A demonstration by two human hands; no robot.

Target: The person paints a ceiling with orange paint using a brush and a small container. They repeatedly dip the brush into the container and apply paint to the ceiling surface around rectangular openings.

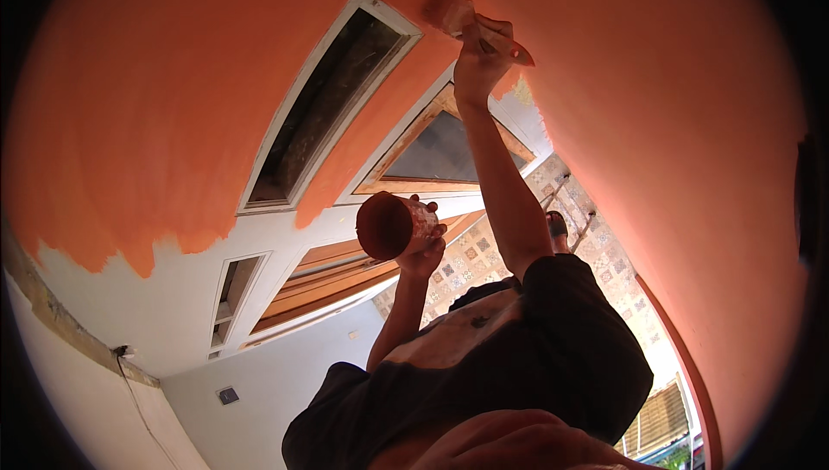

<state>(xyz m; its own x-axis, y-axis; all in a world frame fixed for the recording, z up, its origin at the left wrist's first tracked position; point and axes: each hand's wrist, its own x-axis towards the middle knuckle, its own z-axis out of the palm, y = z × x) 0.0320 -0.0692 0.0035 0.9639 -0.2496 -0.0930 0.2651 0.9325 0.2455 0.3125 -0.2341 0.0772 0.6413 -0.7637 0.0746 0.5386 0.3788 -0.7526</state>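
Shoulders in a dark short-sleeved shirt (pixel 518 358) fill the lower middle of the view, both bare forearms rising from them. Left hand (pixel 421 246) is wrapped around a small round paint tin with a patterned side (pixel 395 225), held tilted with its mouth toward the camera; the inside is coated dark orange, and the paint level cannot be made out. Right hand (pixel 479 60), higher up, is closed on the handle of a flat wide paintbrush with orange-stained bristles (pixel 458 17), bristle end pressed against the orange-painted wall (pixel 147 90). Beyond the brush, two white-framed transom vents (pixel 332 99) sit in the wall. Lower left, the unpainted white wall area (pixel 164 297) meets the orange along a ragged edge. Patterned floor tiles (pixel 484 254) lie farthest off.
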